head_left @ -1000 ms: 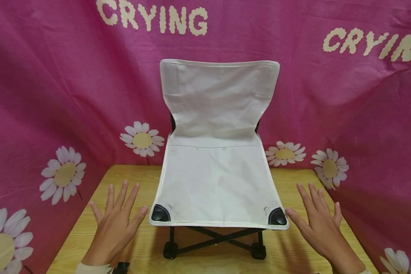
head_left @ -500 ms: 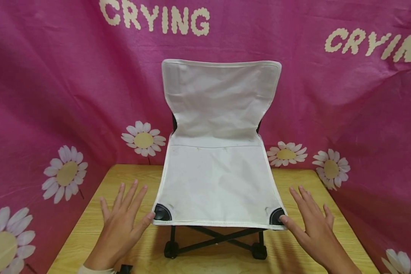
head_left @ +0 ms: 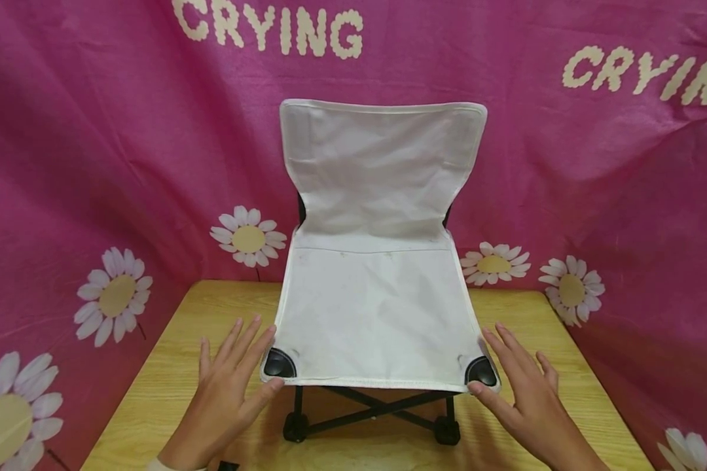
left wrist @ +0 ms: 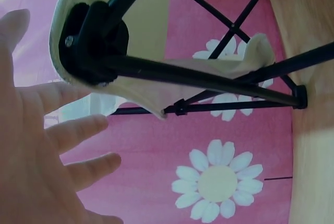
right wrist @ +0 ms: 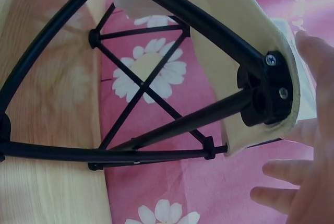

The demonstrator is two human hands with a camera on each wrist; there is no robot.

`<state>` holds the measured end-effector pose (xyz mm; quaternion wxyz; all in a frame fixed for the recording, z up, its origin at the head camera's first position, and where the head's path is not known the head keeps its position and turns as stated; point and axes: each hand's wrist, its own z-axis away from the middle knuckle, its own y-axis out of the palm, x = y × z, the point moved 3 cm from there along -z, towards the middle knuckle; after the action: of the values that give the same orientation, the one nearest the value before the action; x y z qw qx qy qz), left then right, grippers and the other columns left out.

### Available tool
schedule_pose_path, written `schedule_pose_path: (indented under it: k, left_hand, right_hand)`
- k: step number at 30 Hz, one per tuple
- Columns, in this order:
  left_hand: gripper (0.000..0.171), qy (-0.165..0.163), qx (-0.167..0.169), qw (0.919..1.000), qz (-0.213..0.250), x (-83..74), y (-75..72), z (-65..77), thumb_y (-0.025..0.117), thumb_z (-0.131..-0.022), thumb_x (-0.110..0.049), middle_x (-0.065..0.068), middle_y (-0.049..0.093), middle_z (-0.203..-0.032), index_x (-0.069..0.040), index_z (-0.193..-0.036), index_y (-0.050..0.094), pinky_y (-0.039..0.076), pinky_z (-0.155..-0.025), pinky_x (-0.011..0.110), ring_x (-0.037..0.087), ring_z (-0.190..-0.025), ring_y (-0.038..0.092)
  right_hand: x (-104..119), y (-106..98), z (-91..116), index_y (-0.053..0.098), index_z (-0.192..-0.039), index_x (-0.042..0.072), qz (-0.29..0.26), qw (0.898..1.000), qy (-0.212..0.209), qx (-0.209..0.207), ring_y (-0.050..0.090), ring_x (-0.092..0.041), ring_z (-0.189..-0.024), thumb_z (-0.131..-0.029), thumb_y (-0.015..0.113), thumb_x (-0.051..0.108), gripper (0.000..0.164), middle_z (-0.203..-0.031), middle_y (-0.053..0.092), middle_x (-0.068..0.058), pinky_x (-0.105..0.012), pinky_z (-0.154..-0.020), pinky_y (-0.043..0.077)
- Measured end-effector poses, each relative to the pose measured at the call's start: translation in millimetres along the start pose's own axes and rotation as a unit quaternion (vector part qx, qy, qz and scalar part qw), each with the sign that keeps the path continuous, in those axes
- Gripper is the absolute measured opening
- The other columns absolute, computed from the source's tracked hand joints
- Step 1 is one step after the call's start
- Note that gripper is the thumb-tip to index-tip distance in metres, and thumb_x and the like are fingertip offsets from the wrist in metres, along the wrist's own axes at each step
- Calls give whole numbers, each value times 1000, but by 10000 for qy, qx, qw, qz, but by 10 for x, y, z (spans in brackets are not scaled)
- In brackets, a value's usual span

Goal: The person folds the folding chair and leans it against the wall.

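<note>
A white folding camp chair [head_left: 377, 314] with a black tube frame stands upright, its seat facing me. At the seat's front left corner is my left hand [head_left: 224, 392], fingers spread and fairly straight, thumb by the corner's front edge. My right hand [head_left: 524, 399] lies likewise at the front right corner, its thumb over the edge of the black corner patch [head_left: 481, 371]. Whether either hand presses the fabric, I cannot tell. From below, the left wrist view shows a black corner joint [left wrist: 94, 44] beside the fingers; the right wrist view shows the other joint [right wrist: 269, 88].
The chair stands on a light wooden table [head_left: 212, 307]. A pink cloth [head_left: 124, 131] with daisies and lettering hangs behind it and along both sides. Crossed black legs [head_left: 374, 411] run beneath the seat. A small black object [head_left: 228, 466] shows by the left wrist.
Both hands have moved inward, from beside the chair to the seat's front corners. The chair has stayed in place; the view has shifted slightly.
</note>
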<state>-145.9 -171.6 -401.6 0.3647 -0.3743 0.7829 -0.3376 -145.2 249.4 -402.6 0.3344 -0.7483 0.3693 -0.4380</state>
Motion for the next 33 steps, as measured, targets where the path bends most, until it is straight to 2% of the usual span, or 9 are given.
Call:
schedule_pose_path:
  k: [6,13,19,22,27,33]
  left_hand:
    - [72,111,81,9998,122,-68,33,3,68,-85,-48,1,32,-155,-24,-148,40,1,-108,68,33,-141,27]
    - [71,442,-164,9987,194,-124,20,12,71,-81,-51,0,40,-150,-24,-143,48,12,-107,68,29,-137,36]
    - [69,466,-106,9985,280,-129,52,47,73,-80,-51,-2,43,-148,-27,-140,52,28,-101,66,21,-130,46]
    - [67,494,-90,9982,314,-132,66,65,74,-80,-49,-2,44,-147,-28,-139,53,35,-98,63,21,-125,50]
    - [66,655,-253,9968,388,-138,62,68,76,-80,-45,-2,46,-146,-26,-138,54,37,-99,57,20,-124,51]
    - [64,636,-166,9967,466,-139,69,78,75,-80,-45,-2,46,-146,-26,-137,55,35,-102,53,18,-126,50]
  right_hand:
    - [39,23,19,34,-151,24,-33,9999,-112,11,37,-42,-133,-82,74,43,82,-154,32,-13,-72,-101,7]
    - [70,47,27,36,-149,26,-223,9996,-192,6,42,-39,-130,-77,78,46,87,-154,34,-7,-70,-96,19]
    - [93,62,61,41,-147,27,-268,9988,-357,-195,47,-33,-126,-73,82,44,86,-152,37,0,-58,-89,34]
    - [102,69,74,43,-146,28,-272,9984,-436,-256,49,-31,-125,-73,83,42,85,-151,38,1,-57,-87,38]
    - [106,84,83,46,-144,29,-349,9979,-473,-264,49,-30,-125,-74,83,39,80,-150,39,3,-55,-87,39]
    - [101,111,109,49,-142,29,-330,9969,-644,-312,48,-22,-127,-76,82,29,73,-150,41,3,-45,-87,37]
